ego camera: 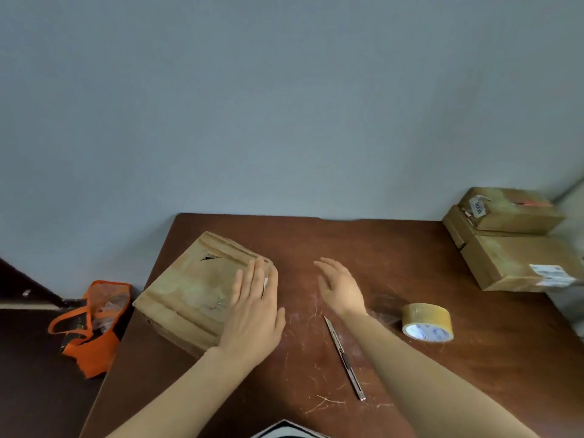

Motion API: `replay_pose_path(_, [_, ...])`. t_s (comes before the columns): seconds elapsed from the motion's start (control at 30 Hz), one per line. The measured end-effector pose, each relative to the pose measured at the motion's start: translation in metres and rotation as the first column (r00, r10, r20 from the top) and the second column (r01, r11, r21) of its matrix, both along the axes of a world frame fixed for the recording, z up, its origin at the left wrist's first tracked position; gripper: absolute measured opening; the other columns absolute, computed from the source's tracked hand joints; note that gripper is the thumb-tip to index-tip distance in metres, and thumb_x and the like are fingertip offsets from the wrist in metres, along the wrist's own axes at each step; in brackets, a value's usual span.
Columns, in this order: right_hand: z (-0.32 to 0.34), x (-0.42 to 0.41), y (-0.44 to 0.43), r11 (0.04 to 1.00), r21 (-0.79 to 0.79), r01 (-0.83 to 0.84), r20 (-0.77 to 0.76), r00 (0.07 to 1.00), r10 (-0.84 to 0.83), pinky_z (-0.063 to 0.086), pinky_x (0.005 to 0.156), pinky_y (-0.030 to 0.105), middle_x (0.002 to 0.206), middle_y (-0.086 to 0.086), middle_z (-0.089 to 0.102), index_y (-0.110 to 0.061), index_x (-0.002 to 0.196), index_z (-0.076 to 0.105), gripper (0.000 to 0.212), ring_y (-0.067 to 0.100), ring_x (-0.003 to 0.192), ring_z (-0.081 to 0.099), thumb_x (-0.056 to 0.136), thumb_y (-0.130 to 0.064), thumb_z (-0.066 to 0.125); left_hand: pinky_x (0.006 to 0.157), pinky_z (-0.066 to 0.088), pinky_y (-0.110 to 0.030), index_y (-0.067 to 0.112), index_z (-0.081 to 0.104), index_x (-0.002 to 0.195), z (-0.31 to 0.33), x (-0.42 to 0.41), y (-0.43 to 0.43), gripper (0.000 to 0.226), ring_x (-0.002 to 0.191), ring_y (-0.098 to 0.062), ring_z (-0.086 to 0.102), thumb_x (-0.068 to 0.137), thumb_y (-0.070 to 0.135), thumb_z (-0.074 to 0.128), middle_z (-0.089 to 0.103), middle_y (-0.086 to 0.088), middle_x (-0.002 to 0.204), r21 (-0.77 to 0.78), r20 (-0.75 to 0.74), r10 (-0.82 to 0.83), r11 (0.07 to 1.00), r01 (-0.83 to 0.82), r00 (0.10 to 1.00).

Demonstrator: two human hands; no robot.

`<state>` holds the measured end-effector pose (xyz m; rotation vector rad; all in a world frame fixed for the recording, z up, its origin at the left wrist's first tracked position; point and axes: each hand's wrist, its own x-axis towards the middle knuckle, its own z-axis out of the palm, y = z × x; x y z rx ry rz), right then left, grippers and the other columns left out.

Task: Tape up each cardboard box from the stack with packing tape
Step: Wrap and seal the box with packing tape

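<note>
with the left hand [252, 314] flat, grip wide, on the box [189, 289] at centre left, the right hand [339, 289], also wide and empty, should fetch the tape [426, 322] at lower right, box pressed firm.

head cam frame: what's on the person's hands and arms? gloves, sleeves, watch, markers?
Nothing worn that shows. Left hand and right hand are bare: no gloves, rings or tracking markers. Left forearm and right forearm are uncovered down to the frame's bottom edge, so no sleeve, watch, strap or cable is in view.
</note>
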<state>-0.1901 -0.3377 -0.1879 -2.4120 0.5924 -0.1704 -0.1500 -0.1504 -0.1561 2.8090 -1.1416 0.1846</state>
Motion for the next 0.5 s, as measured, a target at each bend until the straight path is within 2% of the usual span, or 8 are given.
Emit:
replay_pose_path(0.03, [-0.003,-0.01,-0.02,0.996,-0.052,0.078,-0.084,0.993,-0.082,0.029,0.109,0.026,0.146,0.0,0.043,-0.019,0.136,0.052,0.04,0.017,0.135,0.035,0.097,-0.014,0.043,0.118,0.013,-0.047,0.0,0.049,0.136,0.003,-0.003,-0.008,0.064,0.137,-0.037,0.036,0.081,0.03,0.065,0.041,-0.026,0.144,0.012,-0.039,-0.02,1.0,0.02,0.999])
replay_pose_path(0.1, [-0.004,-0.03,-0.058,0.969,-0.177,0.17,-0.256,0.943,-0.213,0.035,0.106,0.034,0.144,0.003,0.042,-0.018,0.136,0.051,0.039,0.022,0.132,0.036,0.098,-0.023,0.044,0.118,-0.004,-0.045,0.008,0.028,0.149,0.013,-0.01,-0.023,0.065,0.147,-0.032,0.007,0.095,0.034,0.05,0.015,-0.022,0.156,0.04,-0.115,-0.058,0.997,0.063,0.992])
replay_pose_path(0.17, [-0.002,-0.048,-0.087,0.937,-0.307,0.166,-0.415,0.863,-0.289,0.039,0.102,0.037,0.14,0.006,0.043,-0.019,0.135,0.051,0.041,0.025,0.129,0.037,0.098,-0.037,0.046,0.116,-0.016,-0.041,0.015,0.008,0.154,0.016,-0.012,-0.038,0.062,0.147,-0.027,-0.014,0.101,0.037,0.033,-0.008,-0.015,0.16,0.038,-0.117,-0.078,0.996,0.083,0.99])
replay_pose_path(0.23, [-0.003,-0.061,-0.104,0.928,-0.362,0.089,-0.564,0.772,-0.294,0.041,0.099,0.036,0.133,0.006,0.048,-0.019,0.129,0.054,0.046,0.026,0.123,0.043,0.094,-0.049,0.05,0.116,-0.016,-0.039,0.017,0.007,0.154,0.02,-0.013,-0.051,0.06,0.147,-0.025,-0.015,0.102,0.036,0.031,-0.01,-0.013,0.16,0.027,-0.131,-0.082,0.996,0.086,0.988])
replay_pose_path(0.3, [-0.005,-0.067,-0.11,0.94,-0.341,0.018,-0.681,0.685,-0.26,0.044,0.092,0.033,0.12,0.004,0.057,-0.019,0.12,0.058,0.044,0.023,0.113,0.053,0.091,-0.053,0.054,0.115,-0.015,-0.038,0.018,0.01,0.153,0.023,-0.012,-0.061,0.059,0.148,-0.024,-0.012,0.102,0.035,0.033,-0.007,-0.013,0.161,0.005,-0.162,-0.09,0.996,0.092,0.983])
replay_pose_path(0.37, [-0.003,-0.069,-0.111,0.944,-0.328,-0.046,-0.744,0.628,-0.227,0.044,0.079,0.028,0.102,-0.002,0.063,-0.02,0.107,0.061,0.027,0.02,0.099,0.06,0.091,-0.042,0.058,0.115,-0.015,-0.037,0.018,0.013,0.153,0.024,-0.008,-0.07,0.058,0.148,-0.023,-0.009,0.101,0.033,0.035,-0.003,-0.011,0.161,0.007,-0.177,-0.084,0.996,0.087,0.981])
replay_pose_path(0.43, [0.002,-0.067,-0.115,0.936,-0.339,-0.092,-0.767,0.603,-0.218,0.043,0.067,0.026,0.082,-0.006,0.06,-0.021,0.087,0.058,0.003,0.019,0.085,0.061,0.089,-0.023,0.058,0.116,-0.014,-0.036,0.018,0.017,0.152,0.027,-0.004,-0.077,0.057,0.148,-0.023,-0.006,0.101,0.032,0.036,0.001,-0.01,0.161,0.009,-0.197,-0.077,0.997,0.08,0.977])
replay_pose_path(0.5, [0.007,-0.064,-0.118,0.95,-0.298,-0.096,-0.798,0.571,-0.193,0.045,0.06,0.023,0.073,-0.007,0.06,-0.02,0.079,0.057,0.005,0.018,0.073,0.062,0.082,-0.016,0.057,0.116,-0.012,-0.036,0.018,0.019,0.152,0.03,-0.001,-0.082,0.055,0.149,-0.022,-0.003,0.101,0.032,0.037,0.005,-0.01,0.161,0.015,-0.222,-0.063,0.998,0.067,0.973])
